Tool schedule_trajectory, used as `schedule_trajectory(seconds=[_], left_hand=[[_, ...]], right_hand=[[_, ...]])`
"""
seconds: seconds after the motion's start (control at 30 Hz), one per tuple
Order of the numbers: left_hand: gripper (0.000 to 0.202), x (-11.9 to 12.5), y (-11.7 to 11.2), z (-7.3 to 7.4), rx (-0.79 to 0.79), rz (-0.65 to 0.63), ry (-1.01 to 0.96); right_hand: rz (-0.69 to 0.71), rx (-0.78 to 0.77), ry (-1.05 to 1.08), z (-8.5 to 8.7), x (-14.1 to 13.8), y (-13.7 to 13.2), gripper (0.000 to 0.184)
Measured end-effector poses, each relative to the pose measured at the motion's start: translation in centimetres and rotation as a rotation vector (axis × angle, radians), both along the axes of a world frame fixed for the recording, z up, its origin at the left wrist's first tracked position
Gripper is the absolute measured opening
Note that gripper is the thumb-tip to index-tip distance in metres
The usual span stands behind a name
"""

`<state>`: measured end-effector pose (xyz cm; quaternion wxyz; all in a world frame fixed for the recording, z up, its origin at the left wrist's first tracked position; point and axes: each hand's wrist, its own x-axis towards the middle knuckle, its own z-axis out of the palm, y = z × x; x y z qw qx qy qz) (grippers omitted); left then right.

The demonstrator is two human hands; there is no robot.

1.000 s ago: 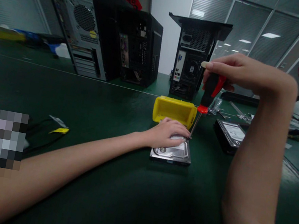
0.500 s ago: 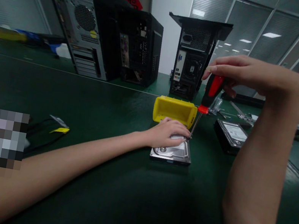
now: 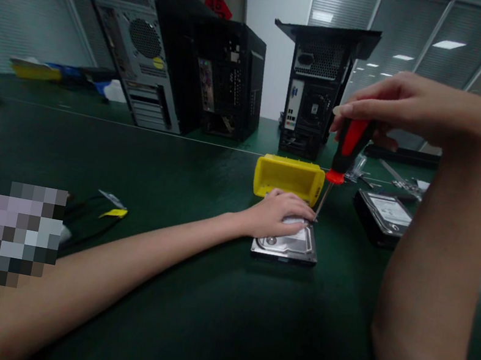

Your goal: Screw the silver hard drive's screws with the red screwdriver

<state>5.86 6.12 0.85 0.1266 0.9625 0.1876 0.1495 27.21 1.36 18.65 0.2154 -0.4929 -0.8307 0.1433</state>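
Observation:
A silver hard drive [image 3: 289,247] lies flat on the dark green table [image 3: 183,294]. My left hand [image 3: 279,215] rests palm down on its far half, fingers flat and pressing it. My right hand [image 3: 390,107] is closed round the red and black handle of a screwdriver [image 3: 342,154], held upright. The screwdriver's tip meets the drive's far right corner, just beside my left fingertips.
A yellow plastic bin [image 3: 288,178] stands right behind the drive. A second hard drive [image 3: 384,214] lies to the right. Three open computer towers [image 3: 317,88] stand at the back. Black cables with a yellow tag [image 3: 111,213] lie at the left. Small tools lie at far right.
Both hands keep their hold. The red handle has turned a little between my right fingers, and the view has shifted slightly so everything sits a bit further right.

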Motion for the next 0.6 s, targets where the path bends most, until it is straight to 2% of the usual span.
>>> schedule_trajectory(seconds=[0.17, 0.6], left_hand=[[0.033, -0.1, 0.1, -0.1, -0.017, 0.006, 0.006], [0.033, -0.2, -0.1, 0.1, -0.020, 0.010, 0.017]], right_hand=[[-0.037, 0.015, 0.008, -0.1, 0.0, -0.4, 0.047], [-0.269, 0.010, -0.139, -0.2, 0.3, 0.8, 0.064]])
